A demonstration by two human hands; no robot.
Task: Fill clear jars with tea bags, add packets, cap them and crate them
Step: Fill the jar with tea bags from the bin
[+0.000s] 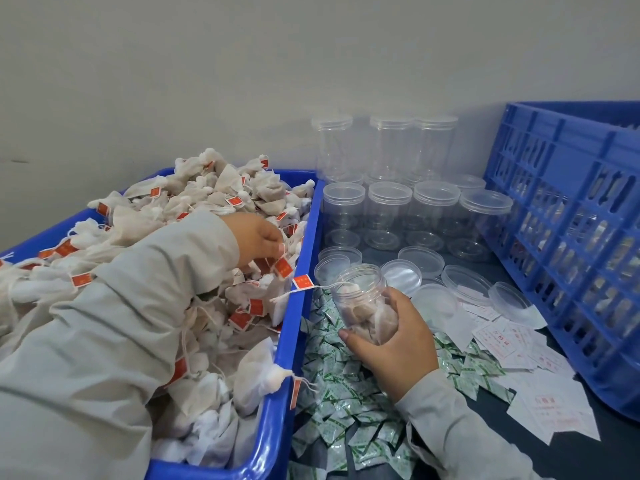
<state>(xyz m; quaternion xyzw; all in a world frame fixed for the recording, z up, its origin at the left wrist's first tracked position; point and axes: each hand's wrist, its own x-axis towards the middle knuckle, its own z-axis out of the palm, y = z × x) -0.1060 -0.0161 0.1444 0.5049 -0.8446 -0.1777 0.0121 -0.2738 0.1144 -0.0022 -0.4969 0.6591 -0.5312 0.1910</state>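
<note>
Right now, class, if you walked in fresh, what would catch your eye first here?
First, the blue tub on the left, heaped with tea bags, where the left hand pinches one. Next, the right hand in the middle grips a tilted open jar, partly filled. Behind stand empty jars, and a blue crate sits on the right.

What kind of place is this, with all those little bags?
Probably a small packing workshop. A blue bin heaped with tea bags, rows of empty clear jars and a big blue crate suggest packing by hand.
</note>
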